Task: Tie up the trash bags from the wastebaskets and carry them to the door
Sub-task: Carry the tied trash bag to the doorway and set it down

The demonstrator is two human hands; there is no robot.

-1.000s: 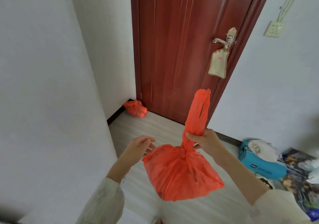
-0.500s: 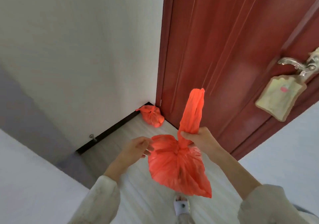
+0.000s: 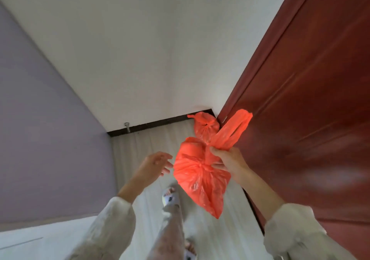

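My right hand grips the gathered handles of a knotted orange trash bag, which hangs in the air above the floor right beside the dark red door. The handle loops stick up past my fingers. My left hand hovers just left of the bag with relaxed, spread fingers and holds nothing. A second tied orange trash bag lies on the floor in the corner where the white wall meets the door frame.
A white wall with a dark baseboard closes the far side, with a small metal door stop near it. A lilac wall runs along the left. My leg and slippered foot stand on the pale wood floor below the bag.
I have come closer to the door and the view tilted down. My left hand has let go of the bag and drawn slightly away. The bag now hangs near the corner bag.
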